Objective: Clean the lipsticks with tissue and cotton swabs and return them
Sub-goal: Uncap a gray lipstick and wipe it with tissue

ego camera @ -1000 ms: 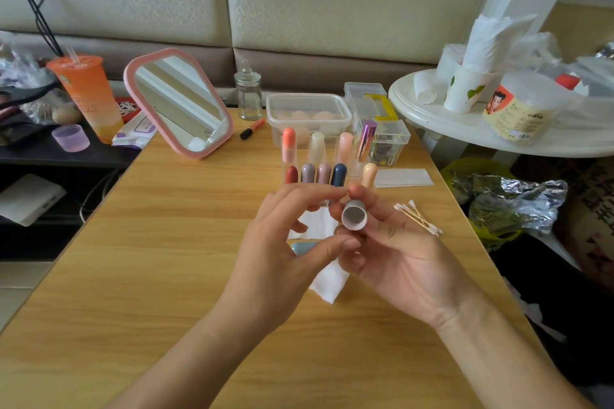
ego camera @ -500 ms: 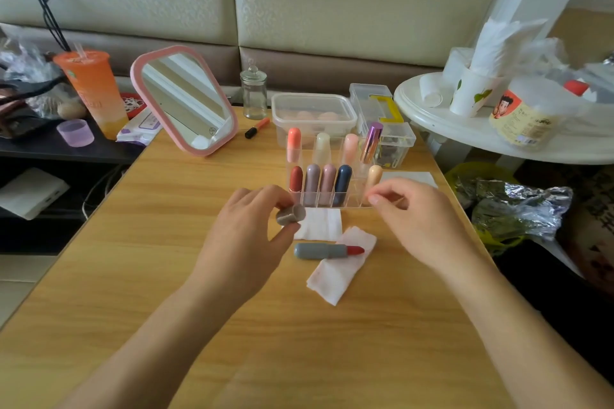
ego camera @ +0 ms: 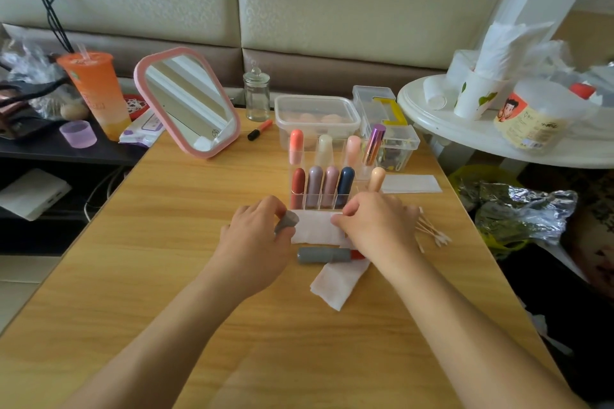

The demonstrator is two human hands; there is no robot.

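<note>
grey cap (ego camera: 286, 221) pinched in left hand (ego camera: 255, 242) fingertips; tissue (ego camera: 315, 229) edge pinched by right hand (ego camera: 375, 225). just nearer, open lipstick (ego camera: 329, 255) lying flat across second tissue (ego camera: 332, 285) on table (ego camera: 166, 275), red tip rightward. behind, rack (ego camera: 319, 202) of capped lipsticks; swabs (ego camera: 432, 232) at right.

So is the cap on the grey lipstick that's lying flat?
No, the grey lipstick lies uncapped, red tip showing, while the left hand holds the cap.
</note>
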